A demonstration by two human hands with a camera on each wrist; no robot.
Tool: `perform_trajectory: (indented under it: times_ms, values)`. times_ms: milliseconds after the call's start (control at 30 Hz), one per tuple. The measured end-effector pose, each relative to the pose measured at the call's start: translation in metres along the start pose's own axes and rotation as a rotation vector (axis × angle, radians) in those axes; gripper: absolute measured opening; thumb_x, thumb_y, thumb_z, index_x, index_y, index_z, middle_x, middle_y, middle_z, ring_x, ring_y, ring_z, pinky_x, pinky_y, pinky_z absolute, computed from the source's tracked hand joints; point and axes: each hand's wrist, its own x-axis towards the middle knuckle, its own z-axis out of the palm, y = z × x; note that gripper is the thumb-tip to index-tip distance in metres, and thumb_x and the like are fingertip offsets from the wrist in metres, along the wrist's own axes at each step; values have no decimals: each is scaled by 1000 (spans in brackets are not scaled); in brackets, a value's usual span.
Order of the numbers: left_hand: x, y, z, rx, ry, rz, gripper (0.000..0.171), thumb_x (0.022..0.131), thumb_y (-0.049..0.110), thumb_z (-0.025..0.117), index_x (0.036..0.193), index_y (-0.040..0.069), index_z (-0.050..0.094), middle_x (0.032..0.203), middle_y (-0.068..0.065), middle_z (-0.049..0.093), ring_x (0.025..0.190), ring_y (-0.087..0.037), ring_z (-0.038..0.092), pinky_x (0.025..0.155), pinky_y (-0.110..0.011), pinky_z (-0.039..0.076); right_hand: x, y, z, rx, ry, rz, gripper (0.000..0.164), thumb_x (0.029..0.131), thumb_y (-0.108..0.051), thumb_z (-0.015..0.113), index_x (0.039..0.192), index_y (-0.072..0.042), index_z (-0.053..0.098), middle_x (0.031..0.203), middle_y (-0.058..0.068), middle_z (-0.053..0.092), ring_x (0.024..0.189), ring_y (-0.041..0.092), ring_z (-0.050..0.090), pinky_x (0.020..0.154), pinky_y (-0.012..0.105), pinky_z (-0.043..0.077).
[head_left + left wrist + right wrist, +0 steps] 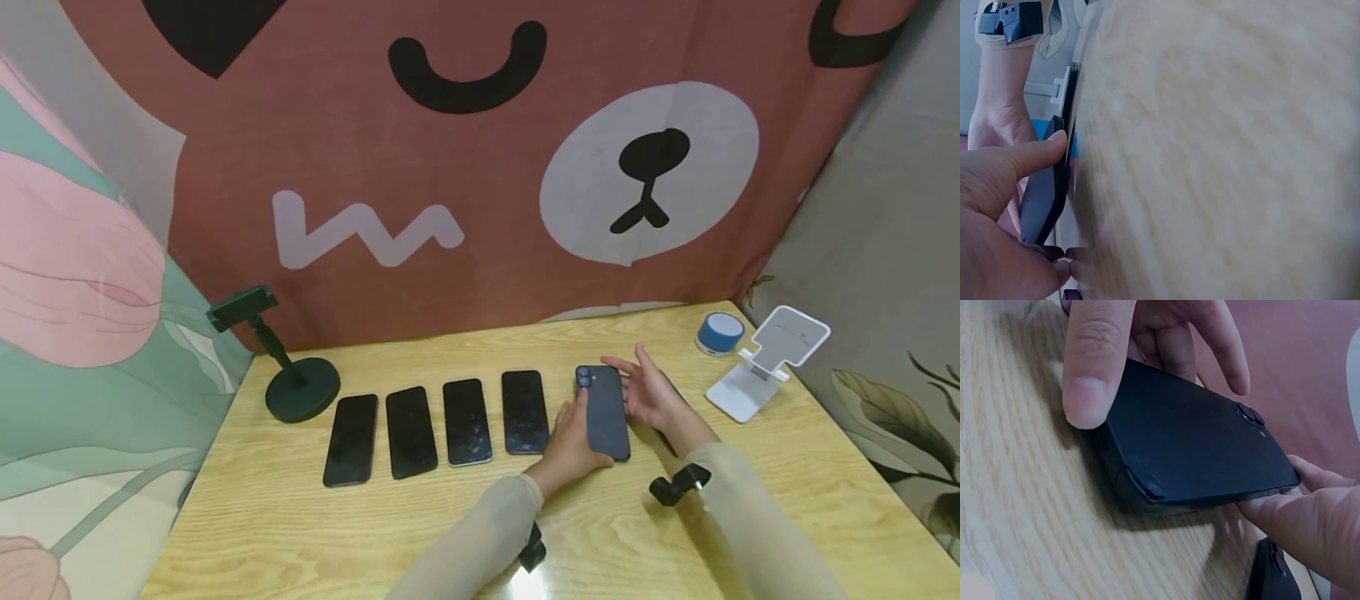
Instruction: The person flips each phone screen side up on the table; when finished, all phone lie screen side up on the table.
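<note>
A dark smartphone [606,417], back and camera lenses uppermost, is tilted with one long edge raised from the table. My left hand [573,446] grips it from the left, thumb at its lower end and fingers toward the lens end. At the opposite long edge is my right hand [651,396], palm turned toward the phone, its fingers extended and touching the edge near the lens corner. Another dark phone [1274,575] lies beneath the right hand, mostly hidden in the head view. Left of the hands, a phone [525,412] lies screen up.
Several dark-screened phones [467,422] form a row on the wooden table [465,542]. A green phone stand [302,392] is at the back left. A blue-and-white round speaker [720,333] and a white folding stand [750,387] occupy the back right. A printed cloth [480,283] hangs behind.
</note>
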Motion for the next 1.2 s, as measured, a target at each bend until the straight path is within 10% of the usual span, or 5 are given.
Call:
perform_trajectory:
  times_ms: [367,733,1200]
  values:
    - [0,2,-8,-176,-49,64,117,66,17,87,153,18,9,151,-10,31,133,-23,36,104,-35,35,-7,-5,-4,115,-58,-12,62,91,-67,24,122,-22,54,120,8,56,109,23,58,89,42,48]
    - [-6,6,-16,-317,-53,5,118,68,14,86,153,23,6,147,-15,31,124,-26,43,100,-38,39,-10,-2,0,220,-50,-10,89,90,-68,24,151,-15,-11,124,6,49,111,20,56,93,41,46]
    - [-7,10,-13,-310,17,-42,124,64,32,88,153,26,3,120,-9,33,92,-18,46,82,-30,45,-6,6,-3,354,-291,-114,90,92,-63,30,150,-10,-14,128,9,52,119,26,52,98,41,42]
